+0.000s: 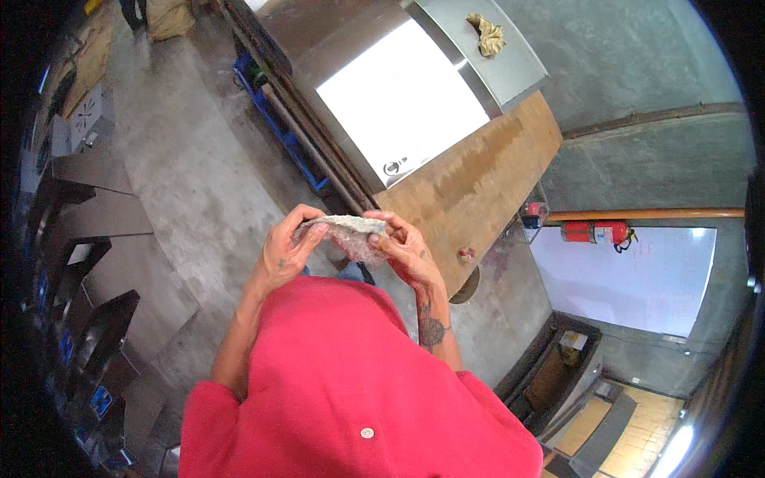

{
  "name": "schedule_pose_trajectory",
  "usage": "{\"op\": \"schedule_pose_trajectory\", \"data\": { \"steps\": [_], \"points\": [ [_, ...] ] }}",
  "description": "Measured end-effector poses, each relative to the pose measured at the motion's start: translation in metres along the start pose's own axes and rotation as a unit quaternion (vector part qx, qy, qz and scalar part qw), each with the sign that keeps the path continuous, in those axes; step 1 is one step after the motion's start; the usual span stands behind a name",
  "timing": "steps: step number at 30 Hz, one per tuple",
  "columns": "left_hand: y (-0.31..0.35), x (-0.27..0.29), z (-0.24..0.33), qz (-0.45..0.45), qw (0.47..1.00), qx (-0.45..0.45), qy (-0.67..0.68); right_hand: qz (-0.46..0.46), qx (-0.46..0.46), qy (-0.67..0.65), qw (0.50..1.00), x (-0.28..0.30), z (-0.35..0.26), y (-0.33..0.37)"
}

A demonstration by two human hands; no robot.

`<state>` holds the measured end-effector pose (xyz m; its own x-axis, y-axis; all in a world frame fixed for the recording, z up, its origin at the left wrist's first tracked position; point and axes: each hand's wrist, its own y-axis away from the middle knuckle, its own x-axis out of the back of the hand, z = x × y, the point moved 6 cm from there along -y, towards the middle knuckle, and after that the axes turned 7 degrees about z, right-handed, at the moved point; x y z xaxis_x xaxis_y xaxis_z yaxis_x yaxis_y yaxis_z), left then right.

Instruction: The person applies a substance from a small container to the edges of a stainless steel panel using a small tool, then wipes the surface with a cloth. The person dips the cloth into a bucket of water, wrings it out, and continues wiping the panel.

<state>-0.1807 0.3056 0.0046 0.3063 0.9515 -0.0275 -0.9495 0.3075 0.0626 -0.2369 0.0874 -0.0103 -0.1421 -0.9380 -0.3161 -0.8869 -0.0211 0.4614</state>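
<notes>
Both hands hold a crumpled, grey-white cloth [351, 237] in front of my red shirt, its lower part tinged reddish grey. My left hand [285, 253] pinches the left end between thumb and fingers. On the right end, my right hand [408, 253] grips it the same way. The cloth hangs in the air between the hands, its upper edge folded over. Just beyond them lies the near corner of a workbench with a wooden top [470, 175], and on it a large shiny white-looking sheet [406, 99].
A blue rack with bars [283, 131] runs along the bench's left side. A crumpled tan cloth [488, 37] rests on a metal panel [522, 68] at the far end. Dark metal casings stand at left. At right are a fire extinguisher [594, 232], a whiteboard [629, 279] and a dark open box [550, 370].
</notes>
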Motion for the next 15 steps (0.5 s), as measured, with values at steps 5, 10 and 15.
{"op": "schedule_pose_trajectory", "data": {
  "steps": [5,10,15],
  "points": [
    [-0.030,0.006,0.030,0.005,0.996,-0.062,-0.061,-0.092,-0.073,0.083,0.990,-0.010,0.036,-0.004],
    [-0.046,0.000,-0.007,0.076,0.978,0.125,0.148,0.012,0.042,0.037,0.998,-0.006,0.020,-0.013],
    [-0.025,-0.074,-0.066,-0.048,0.995,0.062,0.056,0.100,0.170,0.084,0.977,-0.001,-0.002,-0.030]
  ]
}}
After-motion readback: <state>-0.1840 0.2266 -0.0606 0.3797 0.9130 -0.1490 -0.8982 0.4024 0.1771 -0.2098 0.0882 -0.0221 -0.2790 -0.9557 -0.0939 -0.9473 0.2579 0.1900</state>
